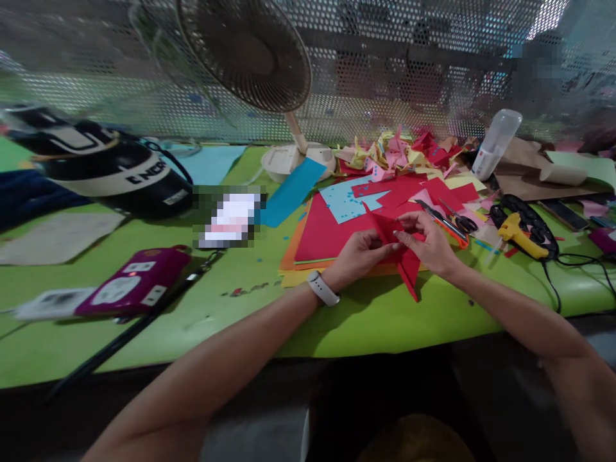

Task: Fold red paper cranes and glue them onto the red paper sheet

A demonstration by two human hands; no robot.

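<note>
Between my two hands is a folded piece of red paper (408, 269), held above a stack of coloured paper sheets (321, 234). My left hand (359, 255), with a pale watch strap at the wrist, pinches it from the left. From the right, my right hand (423, 239) grips it with thumb and fingers closed. One pointed end of the red paper hangs down toward the table's front. Just beyond my hands lies a light blue sheet (342, 200) with blue dots. An orange cutter (452, 231) and scissors (464, 222) rest beside my right hand.
A yellow glue gun (524, 236) sits at right with its cord. Behind the stack are heaped folded paper pieces (392, 154) and a clear bottle (496, 144). A fan (250, 54), a black flask (120, 167), a phone (231, 219) and a purple power bank-like box (137, 282) stand leftward.
</note>
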